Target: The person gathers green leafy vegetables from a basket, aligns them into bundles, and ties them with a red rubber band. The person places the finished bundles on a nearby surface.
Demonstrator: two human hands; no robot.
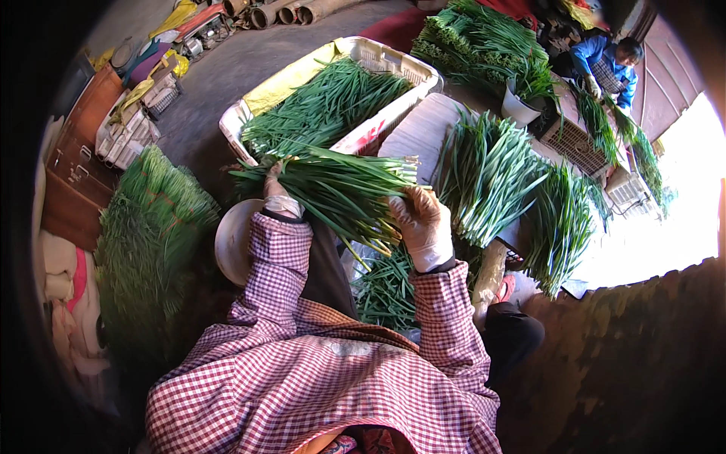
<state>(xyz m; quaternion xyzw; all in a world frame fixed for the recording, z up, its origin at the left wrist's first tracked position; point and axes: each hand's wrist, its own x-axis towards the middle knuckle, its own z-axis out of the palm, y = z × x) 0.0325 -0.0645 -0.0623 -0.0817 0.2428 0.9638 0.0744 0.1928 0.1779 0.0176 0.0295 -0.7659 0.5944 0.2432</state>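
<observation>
A loose bunch of garlic chives (346,187) lies across in front of me, its pale cut ends to the right. My left hand (276,184) grips it near the leafy end; the wrist has a light covering, and leaves hide part of the fingers. At the stem ends is my right hand (421,224) in a stained pale glove, its curled fingers on some stems. Just beyond the bunch stands a white plastic crate (363,139) with a yellow lining (278,85), filled with more chives (329,102). Further chives (388,289) lie below my right hand.
Chive bundles (488,176) rest on a board (422,130) at right. A big chive pile (150,227) is at left, beside a white round vessel (233,241). Another person (607,68) handles chives by a dark crate (575,147); a white bucket (519,105) stands nearby.
</observation>
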